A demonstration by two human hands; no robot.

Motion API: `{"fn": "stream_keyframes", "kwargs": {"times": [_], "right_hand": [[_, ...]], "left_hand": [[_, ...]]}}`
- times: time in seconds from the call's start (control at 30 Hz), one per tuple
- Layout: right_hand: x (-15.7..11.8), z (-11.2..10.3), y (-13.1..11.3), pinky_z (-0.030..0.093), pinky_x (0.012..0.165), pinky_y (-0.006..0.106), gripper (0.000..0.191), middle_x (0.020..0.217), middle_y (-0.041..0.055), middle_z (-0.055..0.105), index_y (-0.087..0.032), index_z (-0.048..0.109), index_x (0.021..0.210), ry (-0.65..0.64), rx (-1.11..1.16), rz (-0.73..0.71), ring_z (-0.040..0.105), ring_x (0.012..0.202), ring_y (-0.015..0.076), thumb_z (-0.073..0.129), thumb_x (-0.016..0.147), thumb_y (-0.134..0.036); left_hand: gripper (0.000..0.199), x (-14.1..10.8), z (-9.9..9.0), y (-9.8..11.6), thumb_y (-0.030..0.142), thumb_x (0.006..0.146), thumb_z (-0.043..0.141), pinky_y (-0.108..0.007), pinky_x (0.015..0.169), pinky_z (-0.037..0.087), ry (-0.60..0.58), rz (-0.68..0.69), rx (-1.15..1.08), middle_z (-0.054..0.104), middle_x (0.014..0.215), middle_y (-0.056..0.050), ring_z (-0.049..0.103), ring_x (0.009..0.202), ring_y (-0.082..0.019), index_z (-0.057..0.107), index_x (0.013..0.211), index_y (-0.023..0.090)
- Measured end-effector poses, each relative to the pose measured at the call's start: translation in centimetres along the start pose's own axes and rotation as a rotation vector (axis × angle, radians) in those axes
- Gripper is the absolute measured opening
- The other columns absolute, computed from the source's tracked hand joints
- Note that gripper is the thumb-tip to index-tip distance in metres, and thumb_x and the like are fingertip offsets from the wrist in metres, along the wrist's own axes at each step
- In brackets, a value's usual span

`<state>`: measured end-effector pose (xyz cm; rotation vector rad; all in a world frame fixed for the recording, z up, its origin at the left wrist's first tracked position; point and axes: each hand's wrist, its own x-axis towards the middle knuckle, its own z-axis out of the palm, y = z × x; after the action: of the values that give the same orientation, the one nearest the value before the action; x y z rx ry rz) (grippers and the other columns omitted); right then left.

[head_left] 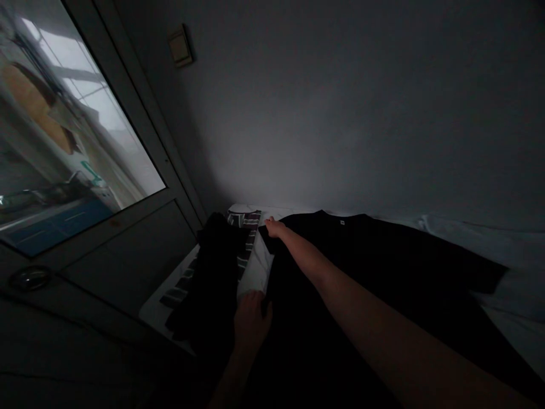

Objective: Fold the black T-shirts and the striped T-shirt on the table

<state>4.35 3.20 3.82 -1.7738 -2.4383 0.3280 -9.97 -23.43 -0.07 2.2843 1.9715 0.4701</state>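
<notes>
A black T-shirt (374,267) lies spread out, with a small white label (341,221) at its collar. My right hand (275,228) reaches across it, fingers extended at the shirt's far left edge, close to a maroon, white and black striped cloth (249,227). My left hand (251,324) rests lower down at the shirt's left edge, beside a patch of white fabric (255,270). Its fingertips are bent out of sight. Left of them lies a dark garment (213,267) over the striped cloth, hiding much of it.
White bedding (506,244) runs along the grey wall (340,113) behind the shirt. At the left stand a door or panel (128,255) with a round fitting (29,278) and a glass window (72,130). A small beige wall switch (181,45) is high up.
</notes>
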Motion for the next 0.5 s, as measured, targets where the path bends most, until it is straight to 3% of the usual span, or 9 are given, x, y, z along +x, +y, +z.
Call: {"fn": "stream_keyframes", "kwargs": {"times": [0.23,0.37,0.5], "right_hand": [[0.8,-1.0,2.4,0.05,0.09,0.027,0.035,0.114,0.0083,0.072,-0.02,0.073,0.102,0.126,0.176,-0.033,0.066,0.105,0.0232,0.066,0.07,-0.009],[-0.2,-3.2,6.7,0.049,0.09,0.025,0.034,0.105,0.0054,0.075,-0.018,0.074,0.096,0.319,0.371,0.027,0.066,0.102,0.0201,0.055,0.07,-0.006],[-2.8,-5.4,12.4,0.051,0.085,0.028,0.036,0.1,0.0063,0.075,-0.013,0.074,0.096,0.509,0.569,0.166,0.067,0.093,0.0202,0.049,0.07,-0.01]], "left_hand": [[0.013,0.2,-0.9,0.4,0.025,0.092,0.05,-0.035,0.095,0.05,-0.07,-0.017,0.001,0.069,0.104,-0.007,0.063,0.104,-0.022,0.062,0.094,0.022],[0.014,-0.6,-1.7,0.3,0.023,0.09,0.049,-0.036,0.093,0.05,-0.11,0.022,-0.016,0.069,0.103,-0.008,0.064,0.103,-0.023,0.06,0.097,0.021],[0.025,-2.7,-3.6,1.8,0.022,0.09,0.043,-0.032,0.081,0.052,-0.298,0.067,-0.145,0.07,0.101,-0.007,0.068,0.094,-0.022,0.054,0.113,0.022]]}}
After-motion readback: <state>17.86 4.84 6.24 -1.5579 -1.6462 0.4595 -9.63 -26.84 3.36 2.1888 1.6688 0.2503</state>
